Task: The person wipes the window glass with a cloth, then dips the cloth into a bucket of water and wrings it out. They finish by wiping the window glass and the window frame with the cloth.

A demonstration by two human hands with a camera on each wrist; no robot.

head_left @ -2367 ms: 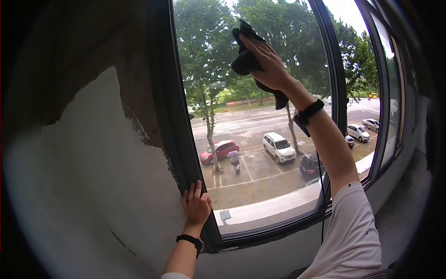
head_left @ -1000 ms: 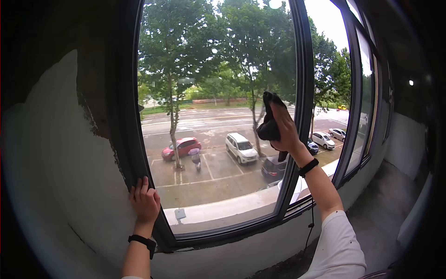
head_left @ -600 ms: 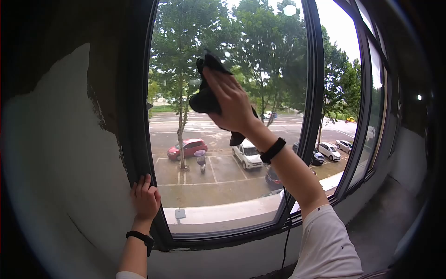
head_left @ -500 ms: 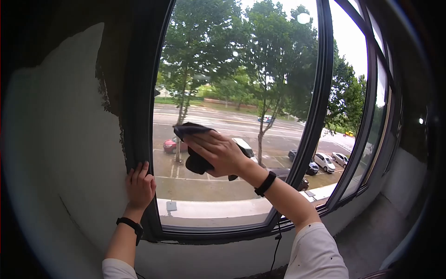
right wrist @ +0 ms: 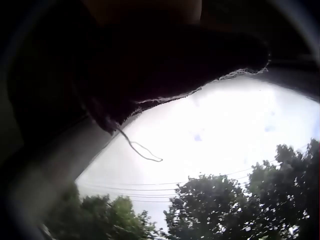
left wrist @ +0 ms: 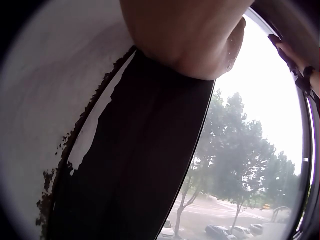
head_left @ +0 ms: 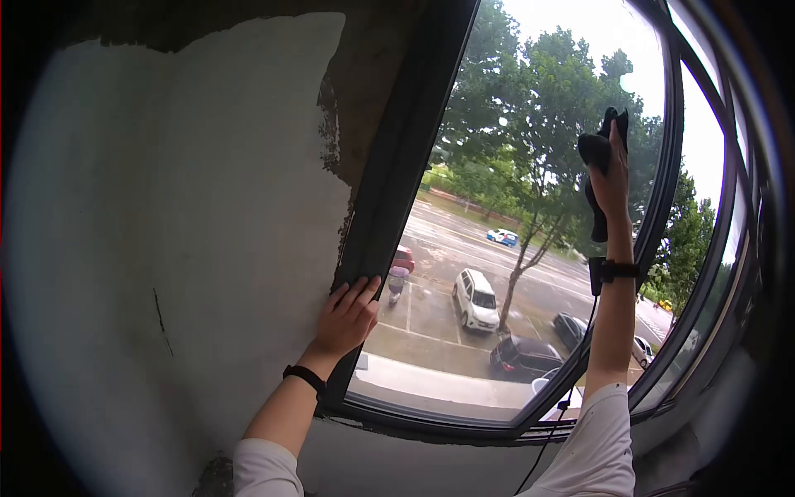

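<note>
My right hand (head_left: 611, 184) is raised high at the right side of the window pane (head_left: 464, 331), its fingers stretched upward. It presses a bunched black cloth (head_left: 595, 151) to the glass near the right frame bar. In the right wrist view the dark cloth (right wrist: 175, 75) fills the upper part, with a loose thread hanging from its fuzzy edge. My left hand (head_left: 348, 315) rests on the dark window frame (head_left: 385, 195) at the pane's lower left, fingers laid across the frame. The left wrist view shows the heel of that hand (left wrist: 190, 40) against the frame.
A patchily plastered wall (head_left: 240, 207) stands left of the frame. A black cable (head_left: 546, 447) hangs below my right wrist, passing the sill. More window panels continue to the right. Outside are trees, a road and parked cars, including a white SUV (head_left: 476, 300).
My right hand has swept the cloth over the glass, lately from low left up to the right side. My left hand stays on the frame, while the head view has turned left.
</note>
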